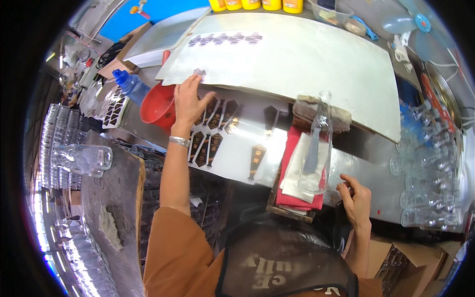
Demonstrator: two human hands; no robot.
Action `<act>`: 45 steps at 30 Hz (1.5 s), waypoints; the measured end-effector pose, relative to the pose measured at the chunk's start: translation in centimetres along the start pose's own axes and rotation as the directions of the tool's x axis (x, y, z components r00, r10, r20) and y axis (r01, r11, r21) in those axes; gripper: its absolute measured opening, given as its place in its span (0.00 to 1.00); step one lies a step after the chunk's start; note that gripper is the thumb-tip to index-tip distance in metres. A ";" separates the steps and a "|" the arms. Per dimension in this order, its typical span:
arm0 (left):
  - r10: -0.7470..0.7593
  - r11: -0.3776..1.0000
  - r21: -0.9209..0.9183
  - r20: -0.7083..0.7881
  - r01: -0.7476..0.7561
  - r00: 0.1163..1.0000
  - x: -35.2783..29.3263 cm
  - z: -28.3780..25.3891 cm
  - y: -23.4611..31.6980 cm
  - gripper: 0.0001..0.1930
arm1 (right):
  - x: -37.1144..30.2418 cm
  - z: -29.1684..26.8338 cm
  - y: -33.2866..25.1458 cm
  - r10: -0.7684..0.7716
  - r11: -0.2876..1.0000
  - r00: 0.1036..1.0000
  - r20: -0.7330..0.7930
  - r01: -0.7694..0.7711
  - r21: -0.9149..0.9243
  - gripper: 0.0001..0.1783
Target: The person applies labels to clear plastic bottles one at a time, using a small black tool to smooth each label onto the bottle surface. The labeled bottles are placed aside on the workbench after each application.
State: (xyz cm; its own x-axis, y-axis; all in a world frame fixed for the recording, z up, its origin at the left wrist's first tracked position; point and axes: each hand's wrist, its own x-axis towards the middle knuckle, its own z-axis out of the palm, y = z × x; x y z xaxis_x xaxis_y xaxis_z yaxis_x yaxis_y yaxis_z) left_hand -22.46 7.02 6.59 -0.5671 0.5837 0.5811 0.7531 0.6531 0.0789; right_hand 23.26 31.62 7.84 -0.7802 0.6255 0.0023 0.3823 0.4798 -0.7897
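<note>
My left hand [189,101] reaches to the near left part of a white board [336,64], its thumb held apart. Its fingertips touch a small purple-patterned label [199,73] lying there. A clear glass bottle [319,141] lies on folded white cloth [296,174] and red cloth [288,157], its neck over a worn grey padded block [340,117]. Beside the bottle's base, my right hand [357,203] hovers with bent fingers apart, holding nothing. Below the board, several black and gold tapered labels [215,148] lie on a white sheet [236,156].
A row of purple labels [227,39] sits farther up the board. At left are a red bowl [157,106], a blue-capped bottle [131,85] and stacked glassware [64,148]. Several clear glass pieces [428,173] stand at right. Yellow containers [271,4] line the back.
</note>
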 end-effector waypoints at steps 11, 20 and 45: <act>-0.206 0.324 -0.865 0.331 0.384 0.921 -3.2 -4.3 16.9 0.17 | -0.8 3.4 -2.3 -0.242 0.938 0.970 0.013 0.237 -0.253 0.40; 0.491 0.748 -0.590 0.186 -0.303 0.851 -10.3 -8.8 26.5 0.30 | -0.9 4.0 -3.4 -0.281 0.924 0.960 -0.016 0.266 -0.273 0.37; 0.082 0.392 -0.886 0.302 0.248 0.950 -9.0 -5.6 26.0 0.21 | 4.0 1.8 -1.2 0.006 0.880 0.980 0.197 -0.099 0.465 0.26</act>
State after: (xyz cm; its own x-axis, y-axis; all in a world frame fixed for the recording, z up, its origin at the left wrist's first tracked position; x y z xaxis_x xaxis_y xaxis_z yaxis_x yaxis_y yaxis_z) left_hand 4.15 16.03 7.95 -0.5779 0.7533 0.3140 0.4501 -0.0267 0.8926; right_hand 18.84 32.47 7.67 -0.8602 0.4949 -0.1230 0.1829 0.0742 -0.9803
